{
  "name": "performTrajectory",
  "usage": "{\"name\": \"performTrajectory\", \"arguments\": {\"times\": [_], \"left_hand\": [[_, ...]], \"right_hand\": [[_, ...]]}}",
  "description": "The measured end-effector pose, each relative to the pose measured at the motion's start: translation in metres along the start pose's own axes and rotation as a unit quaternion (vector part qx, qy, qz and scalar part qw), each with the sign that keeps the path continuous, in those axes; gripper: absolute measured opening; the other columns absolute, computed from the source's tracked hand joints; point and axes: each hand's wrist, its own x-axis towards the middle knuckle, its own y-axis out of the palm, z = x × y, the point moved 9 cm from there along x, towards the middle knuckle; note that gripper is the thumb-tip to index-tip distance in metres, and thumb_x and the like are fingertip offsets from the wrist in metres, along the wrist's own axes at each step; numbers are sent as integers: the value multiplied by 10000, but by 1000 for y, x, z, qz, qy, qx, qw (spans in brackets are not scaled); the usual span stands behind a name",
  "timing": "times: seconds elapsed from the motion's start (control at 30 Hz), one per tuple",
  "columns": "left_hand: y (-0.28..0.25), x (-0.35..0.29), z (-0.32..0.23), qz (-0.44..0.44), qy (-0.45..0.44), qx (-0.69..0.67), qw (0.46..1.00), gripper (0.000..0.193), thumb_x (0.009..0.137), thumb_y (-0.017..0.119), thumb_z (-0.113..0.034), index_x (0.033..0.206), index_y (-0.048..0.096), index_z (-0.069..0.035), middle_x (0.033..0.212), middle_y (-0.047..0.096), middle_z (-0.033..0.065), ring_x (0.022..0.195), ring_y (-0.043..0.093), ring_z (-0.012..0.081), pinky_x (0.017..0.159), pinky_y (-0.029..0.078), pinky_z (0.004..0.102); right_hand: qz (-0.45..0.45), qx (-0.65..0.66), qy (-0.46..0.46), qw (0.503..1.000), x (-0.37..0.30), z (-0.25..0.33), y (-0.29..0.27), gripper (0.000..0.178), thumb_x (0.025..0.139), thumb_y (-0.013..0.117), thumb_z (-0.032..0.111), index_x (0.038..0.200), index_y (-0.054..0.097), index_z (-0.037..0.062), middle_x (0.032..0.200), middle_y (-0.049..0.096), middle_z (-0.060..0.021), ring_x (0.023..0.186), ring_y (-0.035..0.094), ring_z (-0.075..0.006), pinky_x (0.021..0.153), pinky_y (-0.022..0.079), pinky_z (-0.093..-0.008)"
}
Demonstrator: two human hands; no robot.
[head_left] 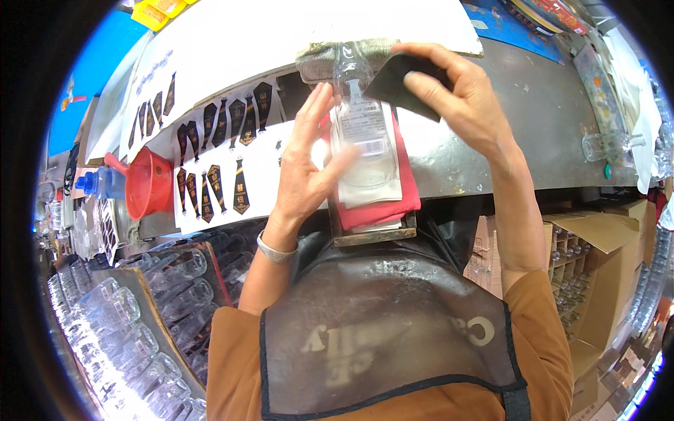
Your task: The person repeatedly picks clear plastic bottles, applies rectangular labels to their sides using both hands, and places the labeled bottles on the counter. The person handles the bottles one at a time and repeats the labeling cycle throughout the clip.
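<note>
A clear glass bottle [349, 88] lies on its back with its neck pointing away from me, a printed label facing up. Its neck rests on a folded greyish cloth [316, 64], and its body on white and red cloths [408, 184] in a wooden holder [375, 238]. My left hand [305, 165] is beside the bottle's left side, fingers spread; the thumb is blurred over the label, and I cannot tell whether it touches. Between thumb and fingers, my right hand [460, 95] grips a flat black flexible-looking piece [404, 85] at the bottle's right shoulder.
Sheets of black tie-shaped stickers [239, 116] lie to the left, near a red plastic dipper [149, 182]. Rows of clear bottles [133, 337] stand low at left. An open divided carton [597, 274] is at lower right; another glass bottle [602, 146] lies on the grey table.
</note>
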Motion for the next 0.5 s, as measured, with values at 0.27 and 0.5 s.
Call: {"name": "performTrajectory", "arguments": {"times": [0.27,0.5], "left_hand": [[10,-7,-5,5,-56,-30,998,1029,805,823,-176,1586,173,-6,1520,406,233,1381,448,319,1148,364,464],[19,-28,-17,-13,8,96,995,1297,655,920,-252,1551,52,100,1504,386,300,1300,518,365,1071,444,406]], "right_hand": [[43,-326,-199,923,38,66,40,232,900,613,89,1121,660,38,976,680,-150,905,678,-310,803,545,-404],[62,-462,-237,852,47,82,70,225,820,669,81,1045,669,67,921,660,-100,921,665,-300,796,545,-380]]}}
